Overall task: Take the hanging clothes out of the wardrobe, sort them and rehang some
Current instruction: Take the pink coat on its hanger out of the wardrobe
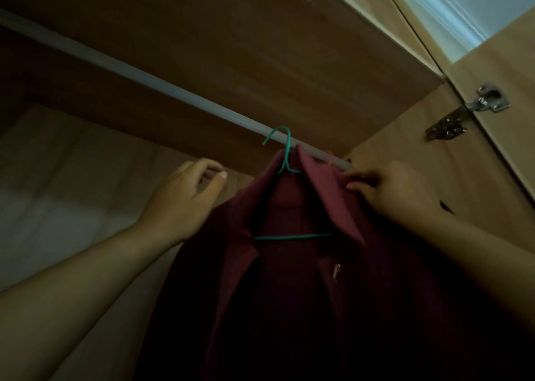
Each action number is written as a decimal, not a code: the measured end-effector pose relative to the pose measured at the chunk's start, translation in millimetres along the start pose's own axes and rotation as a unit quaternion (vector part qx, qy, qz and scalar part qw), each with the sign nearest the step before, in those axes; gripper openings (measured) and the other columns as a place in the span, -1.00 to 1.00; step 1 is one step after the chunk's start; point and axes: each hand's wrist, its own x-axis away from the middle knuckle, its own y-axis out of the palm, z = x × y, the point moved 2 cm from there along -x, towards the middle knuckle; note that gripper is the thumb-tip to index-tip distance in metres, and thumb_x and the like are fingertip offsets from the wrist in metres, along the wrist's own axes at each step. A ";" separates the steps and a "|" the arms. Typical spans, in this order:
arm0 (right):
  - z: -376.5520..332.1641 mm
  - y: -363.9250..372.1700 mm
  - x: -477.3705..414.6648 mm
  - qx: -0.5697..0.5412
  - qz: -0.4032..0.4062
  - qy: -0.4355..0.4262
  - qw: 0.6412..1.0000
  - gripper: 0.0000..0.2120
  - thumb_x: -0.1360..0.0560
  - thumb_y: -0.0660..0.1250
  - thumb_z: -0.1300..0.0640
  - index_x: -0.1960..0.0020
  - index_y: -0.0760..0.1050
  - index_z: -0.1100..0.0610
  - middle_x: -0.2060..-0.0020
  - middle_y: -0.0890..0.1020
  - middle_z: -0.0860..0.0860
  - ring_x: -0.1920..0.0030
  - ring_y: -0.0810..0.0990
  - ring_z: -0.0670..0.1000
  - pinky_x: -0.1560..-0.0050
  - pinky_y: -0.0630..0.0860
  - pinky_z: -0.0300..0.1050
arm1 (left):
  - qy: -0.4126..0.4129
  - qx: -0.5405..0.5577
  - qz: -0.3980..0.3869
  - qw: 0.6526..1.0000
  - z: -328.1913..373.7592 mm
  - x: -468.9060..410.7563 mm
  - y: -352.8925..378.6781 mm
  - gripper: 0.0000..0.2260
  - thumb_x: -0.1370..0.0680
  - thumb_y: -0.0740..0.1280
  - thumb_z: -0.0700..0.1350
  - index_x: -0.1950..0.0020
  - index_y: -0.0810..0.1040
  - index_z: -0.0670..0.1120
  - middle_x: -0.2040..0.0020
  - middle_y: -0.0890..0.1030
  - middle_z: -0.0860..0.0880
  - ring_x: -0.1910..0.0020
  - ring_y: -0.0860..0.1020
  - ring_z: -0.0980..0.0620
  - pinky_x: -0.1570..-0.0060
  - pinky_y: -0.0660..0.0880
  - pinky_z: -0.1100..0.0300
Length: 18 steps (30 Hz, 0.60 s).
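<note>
A dark maroon collared shirt point(304, 294) hangs on a teal wire hanger point(285, 160), whose hook sits over the pale wardrobe rail point(144, 75) near its right end. My right hand point(388, 189) pinches the shirt's raised collar at the right, just under the rail. My left hand point(179, 198) hovers to the left of the shirt's shoulder with loosely curled fingers, holding nothing. The lower part of the shirt fades into shadow.
A wooden shelf point(231, 47) runs right above the rail. The wardrobe's right side wall point(405, 149) stands close behind my right hand. The open door with a metal hinge point(474, 108) is at the upper right. The wardrobe's back panel point(72, 163) shows at the left.
</note>
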 end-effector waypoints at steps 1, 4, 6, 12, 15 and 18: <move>-0.8 -1.3 15.0 -0.018 -0.006 -0.004 1.000 -0.78 -0.47 0.35 -0.01 -0.08 0.56 -0.23 -0.03 0.63 -0.16 0.00 0.57 -0.08 0.04 0.53 -0.05 | -0.004 0.007 -0.001 1.000 0.9 3.1 1.3 -0.83 -0.58 0.18 0.08 -0.09 0.49 0.09 -0.07 0.50 0.06 -0.06 0.48 0.09 -0.05 0.44 0.09; -7.8 -8.8 58.5 -0.045 0.006 -0.011 0.999 -0.78 -0.42 0.38 -0.01 -0.04 0.58 -0.23 0.06 0.63 -0.20 0.06 0.57 -0.15 0.08 0.55 -0.03 | -0.016 0.021 -0.032 0.999 5.5 21.8 11.0 -0.80 -0.58 0.18 0.07 -0.13 0.49 0.07 -0.07 0.49 0.07 -0.06 0.48 0.11 0.02 0.35 0.22; -14.2 -17.9 85.4 -0.063 0.015 -0.011 0.998 -0.77 -0.39 0.40 0.01 -0.02 0.59 -0.23 0.15 0.63 -0.18 0.14 0.56 -0.17 0.14 0.54 -0.08 | -0.016 0.044 -0.079 0.996 11.1 40.6 18.6 -0.74 -0.58 0.17 0.09 -0.21 0.47 0.06 -0.14 0.49 0.07 -0.08 0.47 0.15 0.04 0.33 0.29; -24.0 -59.0 154.4 -0.150 -0.026 0.046 0.987 -0.79 -0.36 0.44 0.09 0.02 0.64 -0.10 0.21 0.66 -0.15 0.16 0.61 -0.17 0.10 0.53 -0.23 | -0.027 0.061 -0.192 0.979 35.5 93.8 27.6 -0.57 -0.43 0.09 0.42 -0.23 0.34 0.32 -0.08 0.49 0.29 -0.10 0.50 0.17 -0.10 0.44 0.13; -27.8 -74.0 188.6 -0.210 -0.151 0.120 0.958 -0.79 -0.40 0.40 0.12 0.00 0.64 -0.08 0.17 0.69 -0.04 0.14 0.65 0.04 0.08 0.58 -0.13 | -0.065 0.062 -0.195 0.977 43.2 125.6 23.2 -0.74 -0.42 0.12 0.42 0.01 0.40 0.34 0.14 0.54 0.32 0.09 0.54 0.21 0.06 0.48 0.14; -46.6 -94.6 220.7 -0.292 -0.259 0.183 0.902 -0.74 -0.47 0.31 0.23 -0.08 0.59 -0.05 0.07 0.68 -0.03 0.06 0.64 -0.03 0.11 0.52 -0.34 | -0.108 0.085 -0.207 0.969 52.7 160.7 19.2 -0.76 -0.43 0.19 0.34 0.08 0.51 0.26 0.20 0.60 0.27 0.16 0.57 0.20 0.13 0.49 0.15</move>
